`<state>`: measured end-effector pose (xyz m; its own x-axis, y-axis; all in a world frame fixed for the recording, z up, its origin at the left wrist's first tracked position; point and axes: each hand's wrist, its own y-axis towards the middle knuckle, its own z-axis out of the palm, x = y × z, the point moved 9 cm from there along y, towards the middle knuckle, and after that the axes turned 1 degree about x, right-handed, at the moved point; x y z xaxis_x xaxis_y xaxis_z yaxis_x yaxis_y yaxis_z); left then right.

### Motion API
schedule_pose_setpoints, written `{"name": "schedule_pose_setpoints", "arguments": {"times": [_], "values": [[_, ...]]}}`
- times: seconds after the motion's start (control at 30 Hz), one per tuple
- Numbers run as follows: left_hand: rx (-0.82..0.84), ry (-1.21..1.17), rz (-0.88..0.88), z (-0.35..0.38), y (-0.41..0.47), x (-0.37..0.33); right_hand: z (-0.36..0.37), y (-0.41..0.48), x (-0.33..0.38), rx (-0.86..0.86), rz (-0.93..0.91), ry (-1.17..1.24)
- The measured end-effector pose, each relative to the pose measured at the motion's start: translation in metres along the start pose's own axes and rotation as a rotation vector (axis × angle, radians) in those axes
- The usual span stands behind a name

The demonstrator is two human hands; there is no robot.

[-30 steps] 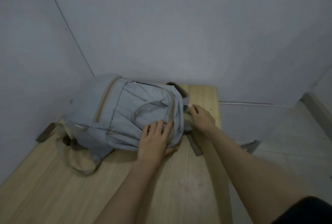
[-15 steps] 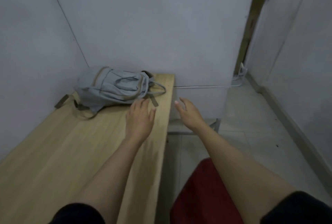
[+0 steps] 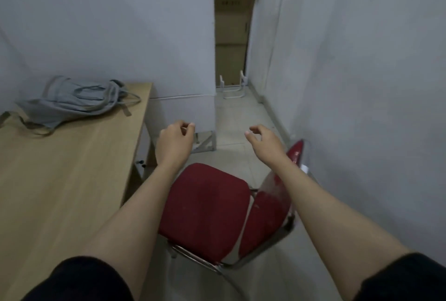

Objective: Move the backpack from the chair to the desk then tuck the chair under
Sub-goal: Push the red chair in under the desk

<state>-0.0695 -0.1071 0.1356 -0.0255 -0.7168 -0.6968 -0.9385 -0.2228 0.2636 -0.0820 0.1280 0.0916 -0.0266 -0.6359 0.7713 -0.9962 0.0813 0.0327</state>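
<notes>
Both hands, left hand (image 3: pixel 175 140) and right hand (image 3: pixel 264 142), hover empty with loosely curled fingers above the red chair (image 3: pixel 205 209).

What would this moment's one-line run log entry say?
backpack: lying on desk | chair: not tucked | left hand: free | right hand: free, above chair

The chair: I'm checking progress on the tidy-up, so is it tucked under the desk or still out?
Still out. The chair stands on the floor beside the desk, its whole red seat showing.
</notes>
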Motion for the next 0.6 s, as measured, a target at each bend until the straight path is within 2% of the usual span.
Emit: {"name": "schedule_pose_setpoints", "arguments": {"times": [0.2, 0.27, 0.43, 0.6], "values": [[0.176, -0.082, 0.053, 0.08, -0.077, -0.071, -0.066, -0.037, -0.073, -0.061, 0.065, -0.074], [0.256, -0.088, 0.058, 0.11, -0.102, -0.085, -0.075, -0.045, -0.092, -0.034, 0.067, -0.078], [0.364, -0.057, 0.026, 0.174, -0.148, -0.108, -0.087, -0.065, -0.134, 0.159, 0.018, -0.097], [0.251, 0.012, -0.098, 0.211, -0.168, -0.121, -0.106, -0.066, -0.173, 0.385, -0.095, -0.139]]}}
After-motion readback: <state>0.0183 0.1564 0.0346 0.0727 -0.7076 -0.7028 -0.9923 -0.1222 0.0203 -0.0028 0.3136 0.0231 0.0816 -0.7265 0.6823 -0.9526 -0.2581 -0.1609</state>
